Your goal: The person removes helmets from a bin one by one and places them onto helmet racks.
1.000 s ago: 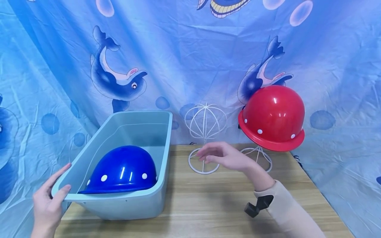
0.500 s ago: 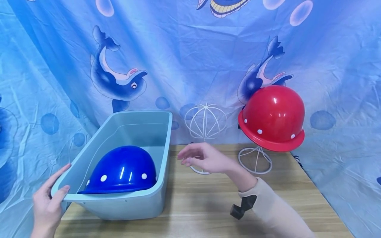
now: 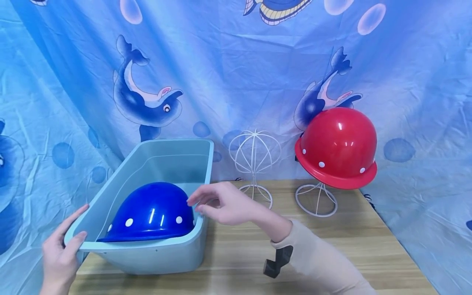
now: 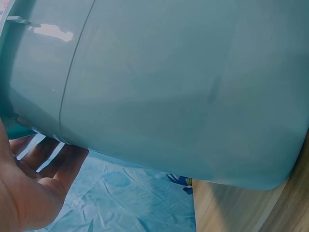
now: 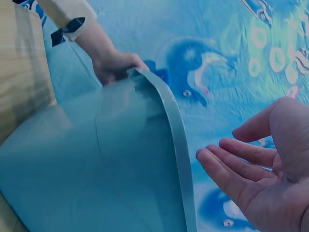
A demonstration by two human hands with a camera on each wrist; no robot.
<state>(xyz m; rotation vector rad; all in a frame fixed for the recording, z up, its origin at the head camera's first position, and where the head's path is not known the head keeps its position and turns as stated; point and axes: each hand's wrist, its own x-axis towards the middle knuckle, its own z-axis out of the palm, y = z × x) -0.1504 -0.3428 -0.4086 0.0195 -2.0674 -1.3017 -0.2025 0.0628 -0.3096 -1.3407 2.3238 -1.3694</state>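
Observation:
At the near left corner of the light blue plastic tub (image 3: pixel 144 257), my left hand (image 3: pixel 60 254) grips the rim. Its thumb lies on the front rim; in the left wrist view its other fingers (image 4: pixel 67 166) reach under the rim from outside. Inside the tub sits a blue hard hat (image 3: pixel 151 211), dome up, brim toward the front. My right hand (image 3: pixel 225 203) hovers by the tub's right rim, close to the hat's right side, holding nothing. In the right wrist view, its fingers (image 5: pixel 219 174) are loosely bent, apart from the tub.
A white wire hat stand (image 3: pixel 254 153) stands behind my right hand. Right of it, a red hard hat (image 3: pixel 339 147) sits tilted on a second stand (image 3: pixel 316 200). The wooden table (image 3: pixel 354 237) meets a blue dolphin-printed curtain (image 3: pixel 236 73) at the back.
My right hand has moved left, from in front of the white wire stand to the tub's right rim. My left hand keeps its grip; the hats stay where they were.

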